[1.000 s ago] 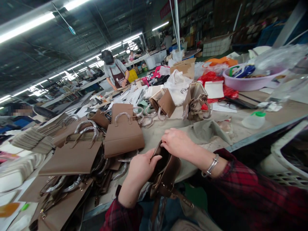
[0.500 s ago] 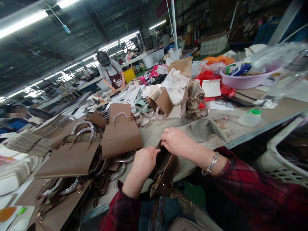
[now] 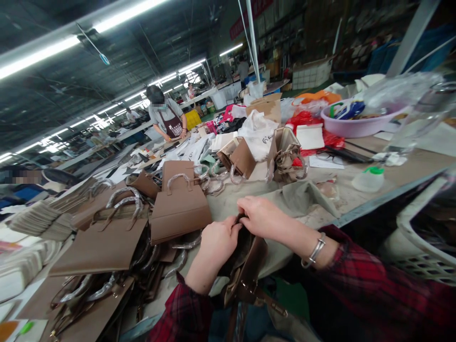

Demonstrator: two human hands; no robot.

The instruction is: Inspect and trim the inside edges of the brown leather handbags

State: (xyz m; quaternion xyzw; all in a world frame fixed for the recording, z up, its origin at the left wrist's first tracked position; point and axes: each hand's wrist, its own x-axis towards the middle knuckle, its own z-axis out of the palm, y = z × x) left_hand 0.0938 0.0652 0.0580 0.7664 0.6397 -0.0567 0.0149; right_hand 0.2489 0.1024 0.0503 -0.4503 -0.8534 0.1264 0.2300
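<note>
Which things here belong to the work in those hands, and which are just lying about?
Part of the work:
held bag, gripped at its rim by the left hand and right hand
other brown bags, probably

Apparently just lying about:
purple basin
green-capped bottle
white plastic bag

1. Overhead of me: dark ceiling (image 3: pixel 142 50), long tube lights (image 3: pixel 39 57) lit, running off in rows.
2. Ahead: slim upright pole (image 3: pixel 253 45); red banner (image 3: pixel 251 20) high behind.
3. Far left: long pale worktable (image 3: pixel 77 158).
4. My bench (image 3: pixel 423 154): dull brown top, metal edge.
</note>
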